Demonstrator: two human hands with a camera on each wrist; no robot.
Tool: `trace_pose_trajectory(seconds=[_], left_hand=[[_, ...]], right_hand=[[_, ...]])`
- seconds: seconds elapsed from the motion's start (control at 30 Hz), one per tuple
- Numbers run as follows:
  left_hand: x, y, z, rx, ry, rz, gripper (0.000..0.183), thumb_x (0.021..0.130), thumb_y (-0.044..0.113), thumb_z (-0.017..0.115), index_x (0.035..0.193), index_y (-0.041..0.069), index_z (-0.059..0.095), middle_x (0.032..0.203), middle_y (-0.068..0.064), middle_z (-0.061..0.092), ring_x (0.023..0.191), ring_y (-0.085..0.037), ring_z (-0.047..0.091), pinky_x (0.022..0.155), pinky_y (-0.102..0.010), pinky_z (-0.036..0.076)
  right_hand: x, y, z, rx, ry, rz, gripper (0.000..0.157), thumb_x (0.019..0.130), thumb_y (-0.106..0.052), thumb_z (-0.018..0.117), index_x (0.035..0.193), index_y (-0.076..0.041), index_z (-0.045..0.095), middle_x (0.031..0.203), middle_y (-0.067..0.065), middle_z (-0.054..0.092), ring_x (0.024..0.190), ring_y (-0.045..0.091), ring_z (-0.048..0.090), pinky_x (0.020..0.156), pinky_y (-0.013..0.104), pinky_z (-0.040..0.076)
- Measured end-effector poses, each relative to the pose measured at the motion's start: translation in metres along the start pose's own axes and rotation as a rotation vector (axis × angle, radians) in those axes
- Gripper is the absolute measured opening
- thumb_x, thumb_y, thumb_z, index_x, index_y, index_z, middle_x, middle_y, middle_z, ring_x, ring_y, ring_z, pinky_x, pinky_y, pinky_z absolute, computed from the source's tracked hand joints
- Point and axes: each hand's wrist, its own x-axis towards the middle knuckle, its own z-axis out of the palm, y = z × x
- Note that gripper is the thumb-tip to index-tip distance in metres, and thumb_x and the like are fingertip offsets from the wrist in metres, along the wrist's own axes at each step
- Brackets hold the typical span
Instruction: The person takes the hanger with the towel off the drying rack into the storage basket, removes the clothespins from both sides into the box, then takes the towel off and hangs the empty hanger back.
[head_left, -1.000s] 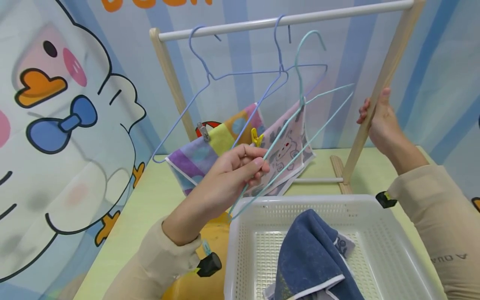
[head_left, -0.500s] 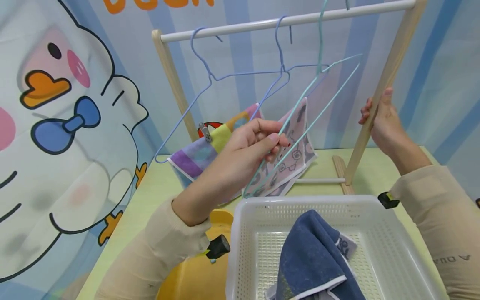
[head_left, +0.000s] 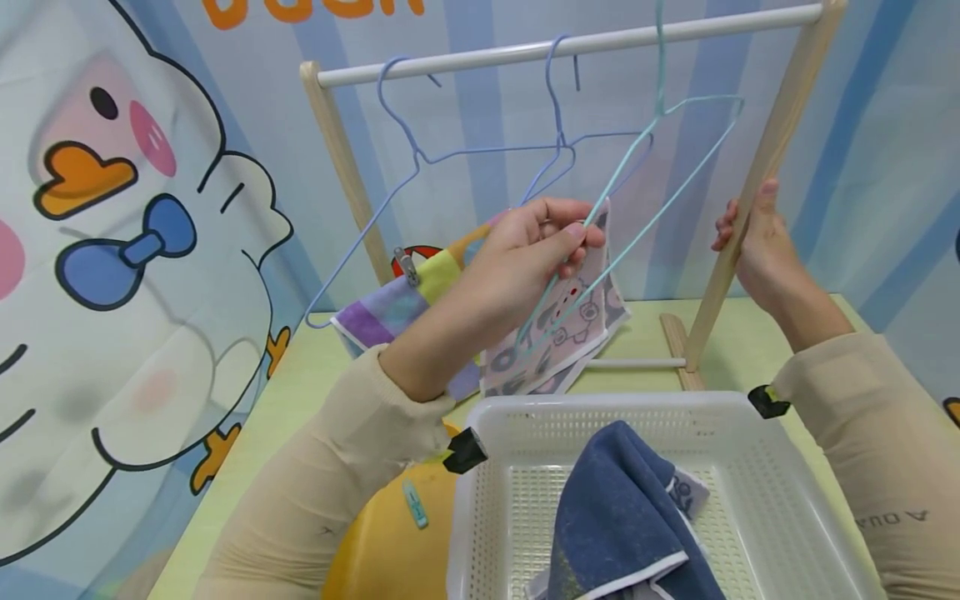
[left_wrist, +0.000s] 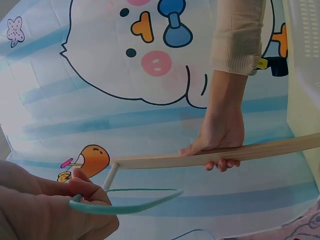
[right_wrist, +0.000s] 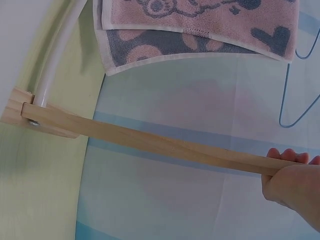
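Observation:
My left hand [head_left: 536, 254] pinches one side of a mint-green wire hanger [head_left: 661, 75] between thumb and fingers. The hanger stands tilted in front of the rack's white rail [head_left: 480, 57], and its hook runs out of the top of the head view. My right hand [head_left: 768, 250] grips the right wooden post [head_left: 787, 108] of the rack; the right wrist view also shows fingers curled round this post [right_wrist: 165, 146]. Two blue hangers [head_left: 415, 150] hang on the rail. Below them are a colourful checked towel [head_left: 375, 308] with a grey clothespin [head_left: 406, 267] and a pink-and-grey patterned towel [head_left: 577, 321].
A white perforated basket [head_left: 615, 402] stands in front of the rack with a navy cloth [head_left: 618, 508] in it. Left of it is a yellow container [head_left: 390, 550] with a teal clothespin [head_left: 414, 504]. A striped, duck-printed backdrop [head_left: 120, 350] lies behind.
My left hand has raised the mint-green hanger and moved it to the right, so its hook has risen past the rail. My right hand has stayed on the post.

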Motion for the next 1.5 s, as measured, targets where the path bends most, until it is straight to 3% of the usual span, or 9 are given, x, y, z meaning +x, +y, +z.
trace_pose_trajectory(seconds=[0.57,1.03,1.33,1.5], left_hand=[[0.033,-0.007,0.005,0.048,0.017,-0.049,0.027,0.106,0.003,0.044,0.132,-0.004,0.047,0.108,-0.012,0.062,0.081,-0.015,0.048,0.072,-0.02,0.043],[0.042,-0.02,0.01,0.03,-0.005,-0.133,0.032,0.107,0.0,0.04,0.138,-0.006,0.043,0.11,-0.015,0.061,0.075,-0.009,0.046,0.068,-0.017,0.04],[0.044,-0.025,0.016,0.069,-0.009,-0.132,0.032,0.106,0.001,0.043,0.138,-0.004,0.046,0.114,-0.017,0.064,0.076,-0.009,0.049,0.068,-0.016,0.042],[0.041,-0.027,0.014,0.122,-0.048,-0.1,0.035,0.106,0.002,0.045,0.141,-0.001,0.046,0.12,-0.017,0.065,0.086,-0.011,0.056,0.077,-0.018,0.047]], right_hand=[[0.0,0.0,0.0,0.042,-0.002,0.012,0.056,0.102,-0.055,0.021,0.092,-0.006,0.046,0.078,0.0,0.046,0.075,0.013,0.048,0.079,0.021,0.042],[0.0,0.0,-0.001,0.04,-0.004,0.017,0.055,0.102,-0.056,0.021,0.093,-0.007,0.047,0.079,0.0,0.047,0.076,0.013,0.049,0.081,0.022,0.041],[-0.001,0.0,0.0,0.023,-0.014,-0.014,0.055,0.101,-0.056,0.02,0.092,-0.008,0.046,0.079,0.0,0.046,0.076,0.013,0.047,0.082,0.022,0.04],[-0.001,0.0,-0.001,0.056,-0.019,-0.009,0.055,0.103,-0.053,0.019,0.093,-0.006,0.046,0.078,0.001,0.046,0.076,0.015,0.047,0.081,0.021,0.042]])
